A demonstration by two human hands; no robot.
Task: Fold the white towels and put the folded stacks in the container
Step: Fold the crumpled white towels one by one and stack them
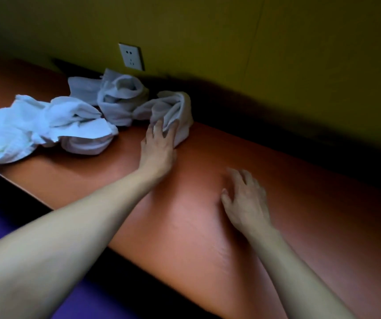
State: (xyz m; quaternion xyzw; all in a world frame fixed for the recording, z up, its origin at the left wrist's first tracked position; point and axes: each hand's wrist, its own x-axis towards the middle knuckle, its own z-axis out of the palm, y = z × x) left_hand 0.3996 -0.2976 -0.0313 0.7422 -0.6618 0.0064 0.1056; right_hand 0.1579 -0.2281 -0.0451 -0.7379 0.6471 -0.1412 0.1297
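Several crumpled white towels lie on an orange-brown table (pixel 185 226). The nearest towel (pixel 180 109) is bunched up towards the back, by the wall. My left hand (pixel 159 146) reaches out to it, and its fingertips touch the towel's front edge with fingers extended. Another bunched towel (pixel 120 97) sits behind, and a larger spread heap (pixel 35 127) lies at the left. My right hand (pixel 244 199) hovers just above or rests on the bare tabletop, fingers spread and relaxed, holding nothing. No container is in view.
A yellow-green wall with a white power socket (pixel 131 56) runs behind the table. The table's front edge (pixel 23 189) slants from left to lower middle, with a purple surface (pixel 0 222) below it. The right part of the table is in shadow.
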